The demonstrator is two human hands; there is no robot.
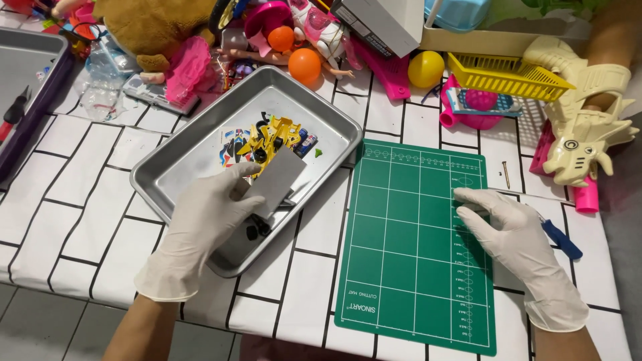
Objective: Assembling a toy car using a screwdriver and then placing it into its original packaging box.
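Along the far edge of my table lies a heap of toys: a brown plush animal, two orange balls, a yellow ball and a yellow plastic basket. A cream toy dragon sits at the right. A second metal tray lies far left.

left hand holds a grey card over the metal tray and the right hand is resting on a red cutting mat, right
Not quite: the cutting mat is green, not red, as the head view shows. The rest holds: the left hand holds the grey card over the metal tray, and the right hand rests on the mat's edge.
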